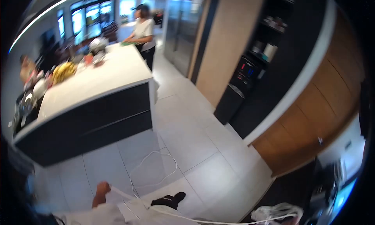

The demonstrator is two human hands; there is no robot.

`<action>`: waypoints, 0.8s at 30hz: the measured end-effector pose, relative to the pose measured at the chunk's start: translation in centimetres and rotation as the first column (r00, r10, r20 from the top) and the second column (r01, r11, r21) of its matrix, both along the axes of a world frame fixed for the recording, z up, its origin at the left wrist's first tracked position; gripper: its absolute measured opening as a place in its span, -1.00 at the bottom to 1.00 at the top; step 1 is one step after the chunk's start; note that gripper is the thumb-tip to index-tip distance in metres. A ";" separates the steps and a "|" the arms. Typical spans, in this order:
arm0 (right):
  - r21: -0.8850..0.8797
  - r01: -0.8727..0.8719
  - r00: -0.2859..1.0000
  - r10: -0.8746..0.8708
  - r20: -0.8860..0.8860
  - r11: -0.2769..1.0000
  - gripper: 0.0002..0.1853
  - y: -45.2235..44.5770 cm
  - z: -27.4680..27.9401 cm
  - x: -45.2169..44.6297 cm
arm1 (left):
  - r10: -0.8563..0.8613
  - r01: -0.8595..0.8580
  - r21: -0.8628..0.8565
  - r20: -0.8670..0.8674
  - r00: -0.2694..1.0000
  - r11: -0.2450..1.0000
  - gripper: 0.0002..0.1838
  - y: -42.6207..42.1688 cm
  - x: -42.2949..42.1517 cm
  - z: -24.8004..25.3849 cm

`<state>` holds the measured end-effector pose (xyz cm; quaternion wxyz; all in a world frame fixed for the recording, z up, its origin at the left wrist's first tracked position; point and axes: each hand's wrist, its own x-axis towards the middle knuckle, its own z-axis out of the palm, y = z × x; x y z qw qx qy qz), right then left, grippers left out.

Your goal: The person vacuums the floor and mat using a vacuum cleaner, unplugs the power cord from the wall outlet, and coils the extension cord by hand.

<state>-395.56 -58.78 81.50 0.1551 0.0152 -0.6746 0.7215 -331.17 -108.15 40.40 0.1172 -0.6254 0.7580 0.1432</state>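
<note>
My left hand [103, 187] is low in the view, left of centre, its fingers closed on a white cable [154, 151]. Part of this cable loops over the floor tiles, and another stretch runs along the bottom edge towards the right. My right hand does not show. A black-covered foot [177, 199] is on the floor beside the cable, next to pale clothing [105, 215]. At the lower right lies a bundle of white cable [277, 213].
A white-topped island [113, 71] with dark sides holds bananas [64, 72] and blurred items. Another person [144, 32] stands at its far end, hands on a green item. Beyond are a steel fridge [181, 33], black dispenser [238, 82] and brown wooden panelling [312, 108].
</note>
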 end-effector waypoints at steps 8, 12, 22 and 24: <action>0.722 -0.048 0.939 0.277 -0.202 0.690 -0.78 -9.8 -15.0 -16.5 | -0.736 0.810 0.248 -0.339 0.586 0.531 -0.65 -1.6 -43.1 8.3; 0.421 -0.466 0.867 0.306 0.393 0.778 -0.76 -18.5 -21.6 -20.5 | -0.638 0.983 -0.178 -0.763 -0.105 0.051 -0.80 5.9 -65.1 14.8; -0.098 -0.988 0.062 0.901 0.430 0.115 -0.77 -40.9 -12.9 -35.8 | -0.527 0.685 -0.141 -0.753 0.394 0.715 -0.75 -3.1 -86.2 28.8; -0.103 -0.994 -0.083 0.884 0.460 -0.040 -0.78 -45.3 -9.3 -38.0 | -0.499 0.642 -0.142 -0.761 0.416 0.753 -0.74 -6.3 -86.2 28.9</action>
